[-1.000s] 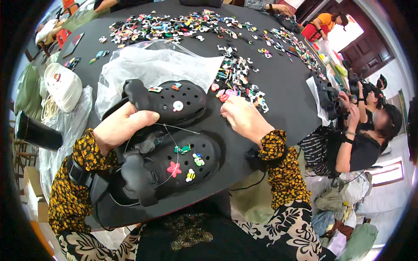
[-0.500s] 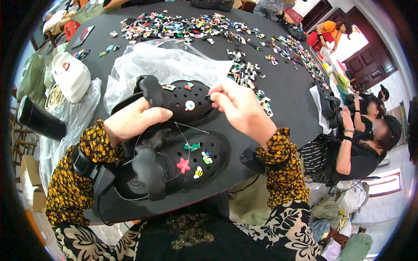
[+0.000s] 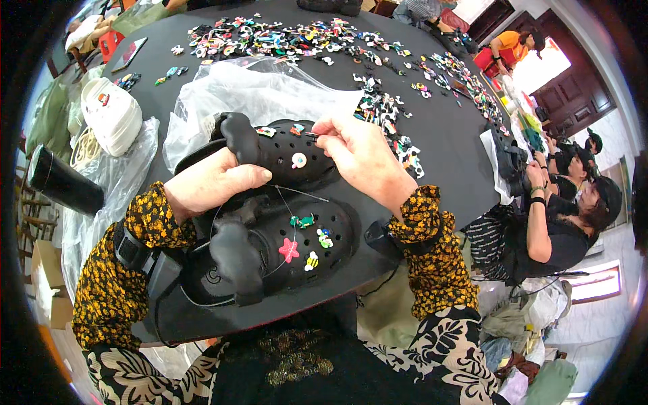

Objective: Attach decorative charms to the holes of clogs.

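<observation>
My left hand point(image 3: 219, 179) grips the farther black clog point(image 3: 273, 162), thumb outside and the other fingers hidden inside it. On that clog's upper sit a round pink-and-white charm point(image 3: 298, 160) and two small coloured charms near its far edge. At its toe end my right hand point(image 3: 361, 150) pinches a small dark piece, its kind mostly covered by the fingertips. Closer to me lies the second black clog point(image 3: 335, 226), bearing a pink starfish charm point(image 3: 289, 250), a bee charm point(image 3: 311, 261) and green charms. A thin wire loop point(image 3: 304, 194) crosses over this clog.
Many loose charms point(image 3: 270, 40) cover the far part of the dark table. Clear plastic bags point(image 3: 202, 94) lie behind the clogs. White clogs point(image 3: 111, 116) and a black cylinder point(image 3: 64, 182) are on the left. Other people point(image 3: 560, 223) work along the right side.
My right hand has shifted slightly left and up, over the far clog's toe, still pinching the small dark piece. My left hand keeps its grip.
</observation>
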{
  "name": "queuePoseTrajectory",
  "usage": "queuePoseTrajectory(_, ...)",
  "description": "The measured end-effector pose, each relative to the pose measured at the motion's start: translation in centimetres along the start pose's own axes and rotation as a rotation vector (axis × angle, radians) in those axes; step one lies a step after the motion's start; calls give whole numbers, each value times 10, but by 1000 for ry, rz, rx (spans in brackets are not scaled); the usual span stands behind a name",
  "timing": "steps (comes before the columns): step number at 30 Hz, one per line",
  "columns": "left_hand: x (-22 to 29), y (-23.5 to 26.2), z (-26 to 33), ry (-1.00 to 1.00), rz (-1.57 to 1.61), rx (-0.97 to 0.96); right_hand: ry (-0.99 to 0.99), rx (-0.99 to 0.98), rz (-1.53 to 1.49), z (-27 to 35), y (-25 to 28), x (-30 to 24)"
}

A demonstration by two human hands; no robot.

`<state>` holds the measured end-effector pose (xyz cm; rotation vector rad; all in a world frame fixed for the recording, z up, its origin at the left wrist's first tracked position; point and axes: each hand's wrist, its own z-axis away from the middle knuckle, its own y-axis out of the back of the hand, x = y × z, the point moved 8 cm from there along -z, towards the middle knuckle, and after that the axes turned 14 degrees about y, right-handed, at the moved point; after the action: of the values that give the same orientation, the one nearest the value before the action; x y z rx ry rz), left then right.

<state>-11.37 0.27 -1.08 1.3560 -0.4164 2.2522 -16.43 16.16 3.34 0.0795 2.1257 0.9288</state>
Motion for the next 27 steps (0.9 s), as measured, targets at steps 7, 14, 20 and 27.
queuePoseTrajectory(7, -3, 0, -1, 38, 35, -3, 53, 0, 42, -4, 0, -5)
queuePoseTrajectory(14, -2, 1, 0, 12, 14, 43, 65, -18, 134, 0, 4, 0)
queuePoseTrajectory(20, -1, 1, 0, 7, 22, 38, 115, -9, 234, 1, 4, 3)
queuePoseTrajectory(27, -2, 1, -3, -4, 40, 16, 224, 8, 291, 4, 4, 1)
